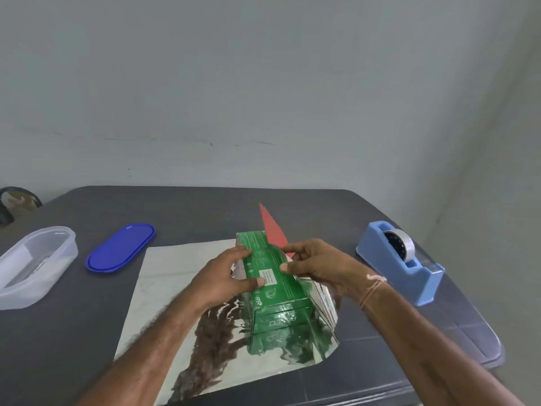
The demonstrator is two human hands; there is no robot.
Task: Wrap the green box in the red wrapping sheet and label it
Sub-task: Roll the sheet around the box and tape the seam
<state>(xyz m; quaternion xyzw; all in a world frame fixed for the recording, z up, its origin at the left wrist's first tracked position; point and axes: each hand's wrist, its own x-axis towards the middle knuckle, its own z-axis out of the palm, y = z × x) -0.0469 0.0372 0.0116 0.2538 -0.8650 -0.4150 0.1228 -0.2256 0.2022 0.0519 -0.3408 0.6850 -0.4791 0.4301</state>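
Fingers (244, 252) of our left hand (225, 276) clamp the green box (278, 291), stiff and light we judge, lying on the red wrapping sheet (175, 288) at the middle of the tabletop (205, 206), while our right hand (319, 266) seems to pinch the slippery, crease-prone sheet's raised edge, the best hold.

Head camera looks forward-down, apparently close, over the table (190, 212).
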